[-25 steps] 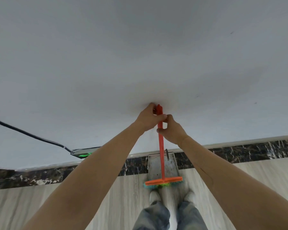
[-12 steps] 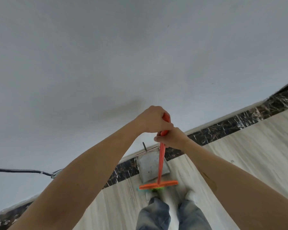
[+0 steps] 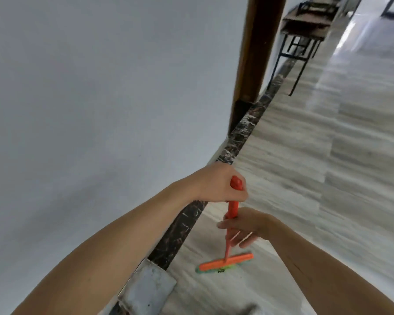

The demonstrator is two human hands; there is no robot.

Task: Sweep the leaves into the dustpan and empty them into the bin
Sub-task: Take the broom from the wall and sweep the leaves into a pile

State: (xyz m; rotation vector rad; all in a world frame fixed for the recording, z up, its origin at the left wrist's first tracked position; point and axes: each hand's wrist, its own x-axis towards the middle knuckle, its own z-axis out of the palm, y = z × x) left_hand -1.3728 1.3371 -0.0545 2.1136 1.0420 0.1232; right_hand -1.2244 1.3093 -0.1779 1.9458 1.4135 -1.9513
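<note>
The left hand (image 3: 218, 183) is closed round the top of the orange broom (image 3: 231, 226); the right hand (image 3: 243, 226) sits lower on the handle, fingers (image 3: 236, 238) spread loosely; the broom head rests on the floor (image 3: 305, 178); the metal dustpan (image 3: 148, 289) lies at seven o'clock from it, against the wall (image 3: 100, 98).

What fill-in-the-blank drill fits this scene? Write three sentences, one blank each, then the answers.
1. The left hand grips the top of the orange ____ handle.
2. The right hand, fingers loose, sits ____ the left hand on the handle.
3. The metal dustpan leans at the wall, to the ____ of the broom head.

Answers: broom; below; left
</note>
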